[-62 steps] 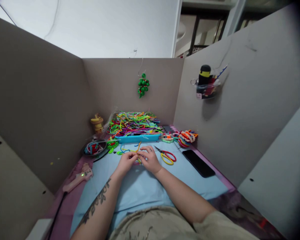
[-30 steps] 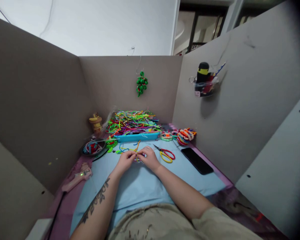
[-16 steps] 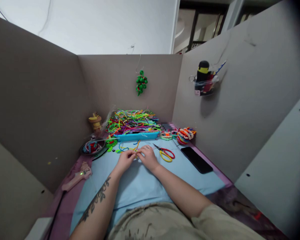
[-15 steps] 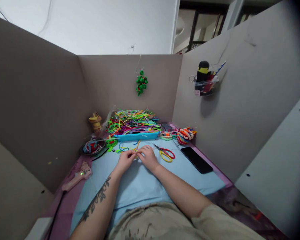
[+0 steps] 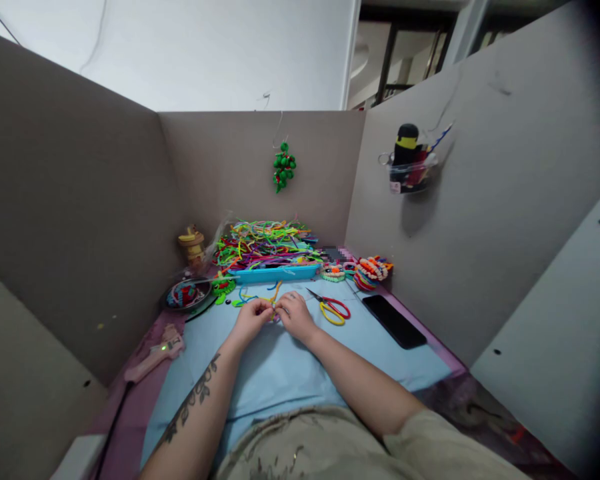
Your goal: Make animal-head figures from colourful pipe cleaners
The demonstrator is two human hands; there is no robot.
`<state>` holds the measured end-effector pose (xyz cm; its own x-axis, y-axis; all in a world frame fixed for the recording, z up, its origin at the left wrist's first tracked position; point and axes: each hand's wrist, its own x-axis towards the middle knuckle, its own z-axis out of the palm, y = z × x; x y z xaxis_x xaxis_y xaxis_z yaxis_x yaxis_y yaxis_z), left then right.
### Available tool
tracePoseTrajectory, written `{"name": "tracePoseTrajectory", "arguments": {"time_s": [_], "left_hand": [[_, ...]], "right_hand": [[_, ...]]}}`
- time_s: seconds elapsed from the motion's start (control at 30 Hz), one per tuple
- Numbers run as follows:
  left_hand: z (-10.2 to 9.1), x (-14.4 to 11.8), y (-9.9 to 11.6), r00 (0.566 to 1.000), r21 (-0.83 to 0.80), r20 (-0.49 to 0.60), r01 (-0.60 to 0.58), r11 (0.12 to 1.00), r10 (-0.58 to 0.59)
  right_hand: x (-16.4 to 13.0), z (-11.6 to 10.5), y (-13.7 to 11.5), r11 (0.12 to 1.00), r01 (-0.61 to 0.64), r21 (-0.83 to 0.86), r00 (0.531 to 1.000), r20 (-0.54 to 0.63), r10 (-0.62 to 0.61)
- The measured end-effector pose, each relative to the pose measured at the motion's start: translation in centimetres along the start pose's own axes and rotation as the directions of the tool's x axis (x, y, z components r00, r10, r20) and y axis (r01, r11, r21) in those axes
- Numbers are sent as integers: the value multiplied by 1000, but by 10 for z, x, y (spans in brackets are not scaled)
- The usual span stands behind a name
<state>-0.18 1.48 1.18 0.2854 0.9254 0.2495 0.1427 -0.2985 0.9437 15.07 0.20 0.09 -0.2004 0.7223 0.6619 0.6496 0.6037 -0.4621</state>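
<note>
The left hand [image 5: 251,318] and the right hand [image 5: 294,313] meet fingertip to fingertip over the blue worktop [image 5: 285,367], both pinching a short twist of pipe cleaner [image 5: 274,308] between them; compared with two seconds ago, the right hand's fingers have curled in from a flatter spread and the hands have drawn closer. That suggests the twisting has tightened to a finer bend, while the scissors [image 5: 331,308] beside the right hand lie untouched
</note>
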Motion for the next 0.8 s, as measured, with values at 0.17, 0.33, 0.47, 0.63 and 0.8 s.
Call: {"name": "tracePoseTrajectory", "arguments": {"time_s": [0.17,0.33,0.47,0.63,0.8], "left_hand": [[0,0,0,1000,-37,9,18,999,-18],[-2,0,0,1000,28,13,-13,1000,13],[-3,0,1,997,1,-75,11,1000,-11],[-7,4,-1,949,-351,-217,144,925,-231],[-9,6,-4,932,-595,-115,212,775,-344]], "right_hand": [[1,1,2,1000,-25,9,1000,9,25],[2,2,5,999,-39,21,999,0,39],[4,0,7,988,-28,151,998,-56,37],[1,0,1,981,-18,192,984,-169,51],[-3,6,-1,989,-39,144,987,-147,60]]}}
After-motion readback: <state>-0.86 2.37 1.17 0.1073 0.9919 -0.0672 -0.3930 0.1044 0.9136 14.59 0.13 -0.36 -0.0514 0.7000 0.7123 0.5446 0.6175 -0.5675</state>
